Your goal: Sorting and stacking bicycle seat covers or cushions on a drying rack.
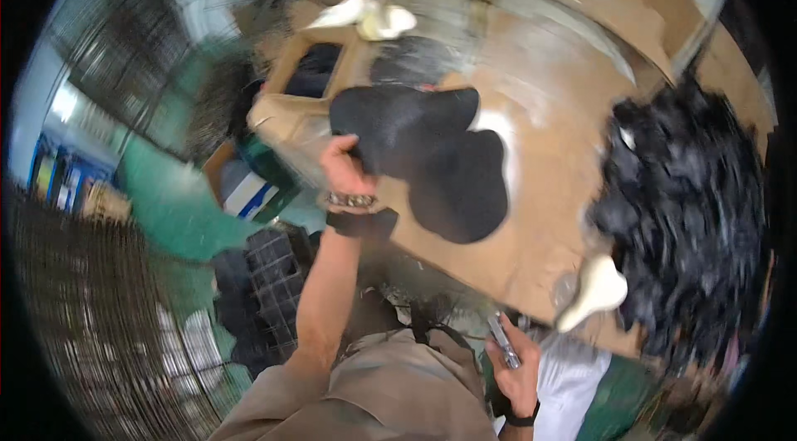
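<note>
My left hand (347, 171), with a beaded bracelet at the wrist, is closed at the left edge of a black, smooth, rounded sheet piece (403, 127) over the table. A second black rounded piece (461, 192) overlaps or joins it; blur hides which. Beneath them, a white rounded shape (498, 129) peeks out at the right. Low down near my body, my right hand (516, 366) is wrapped round a silver metal hand tool (503, 341), whose exact kind I cannot make out. A dark band circles the right wrist.
The brown table (531, 250) carries a big heap of black pieces (681, 225) at right and a cream saddle-shaped piece (596, 293) near its front edge. Far left stand an open cardboard box (290, 67) and pale pieces (374, 19). Wire racks (83, 316) fill the left.
</note>
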Tool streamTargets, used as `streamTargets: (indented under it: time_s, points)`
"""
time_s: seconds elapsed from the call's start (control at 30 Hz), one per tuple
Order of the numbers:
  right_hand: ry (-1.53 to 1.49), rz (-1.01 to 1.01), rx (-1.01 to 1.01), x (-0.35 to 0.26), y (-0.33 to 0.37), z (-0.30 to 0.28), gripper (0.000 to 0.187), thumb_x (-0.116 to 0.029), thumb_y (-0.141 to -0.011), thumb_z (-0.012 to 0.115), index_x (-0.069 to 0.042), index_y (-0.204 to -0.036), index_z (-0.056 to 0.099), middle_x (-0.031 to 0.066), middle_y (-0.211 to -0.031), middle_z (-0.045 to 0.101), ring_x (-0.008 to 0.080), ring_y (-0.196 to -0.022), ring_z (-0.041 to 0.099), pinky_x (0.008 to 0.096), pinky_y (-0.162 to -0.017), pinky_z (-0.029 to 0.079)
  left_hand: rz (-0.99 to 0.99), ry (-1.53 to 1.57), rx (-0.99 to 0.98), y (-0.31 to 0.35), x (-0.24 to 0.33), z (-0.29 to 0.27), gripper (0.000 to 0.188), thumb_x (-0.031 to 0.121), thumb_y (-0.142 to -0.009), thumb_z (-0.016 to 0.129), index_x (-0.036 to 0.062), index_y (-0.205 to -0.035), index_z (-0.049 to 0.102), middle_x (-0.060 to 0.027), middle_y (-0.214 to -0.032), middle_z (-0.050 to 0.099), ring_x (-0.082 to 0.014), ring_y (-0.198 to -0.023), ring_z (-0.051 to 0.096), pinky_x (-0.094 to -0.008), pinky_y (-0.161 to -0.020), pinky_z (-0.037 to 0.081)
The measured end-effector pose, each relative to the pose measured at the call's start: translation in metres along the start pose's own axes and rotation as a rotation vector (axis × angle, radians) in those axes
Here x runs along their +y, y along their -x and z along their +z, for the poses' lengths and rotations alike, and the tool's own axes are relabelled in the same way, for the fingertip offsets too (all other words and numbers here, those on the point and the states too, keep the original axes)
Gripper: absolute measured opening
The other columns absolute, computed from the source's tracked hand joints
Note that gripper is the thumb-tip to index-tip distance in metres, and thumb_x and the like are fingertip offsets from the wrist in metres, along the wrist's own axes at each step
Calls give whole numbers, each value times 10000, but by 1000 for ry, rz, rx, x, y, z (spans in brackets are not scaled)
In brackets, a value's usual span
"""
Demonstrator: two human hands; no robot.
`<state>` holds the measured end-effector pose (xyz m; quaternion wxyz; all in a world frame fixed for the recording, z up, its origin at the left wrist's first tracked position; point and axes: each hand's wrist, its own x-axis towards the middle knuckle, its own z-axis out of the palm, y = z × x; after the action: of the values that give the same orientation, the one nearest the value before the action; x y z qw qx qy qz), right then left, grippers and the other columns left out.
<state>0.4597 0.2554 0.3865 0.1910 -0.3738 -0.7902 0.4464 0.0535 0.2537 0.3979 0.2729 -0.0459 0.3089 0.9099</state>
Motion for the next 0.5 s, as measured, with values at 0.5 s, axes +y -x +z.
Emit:
streamTargets:
  time_s: [0.5]
  points:
    - [173, -104, -709, -84, -22, 66, 448, -1, -804, 688, 47, -1247, 642, 188, -941, 704, 217, -814, 649, 330, -773, 514, 503, 452, 589, 257, 98, -380, 179, 105, -802, 560, -33, -875, 648, -164, -997, 692, -353, -969, 639, -487, -948, 501]
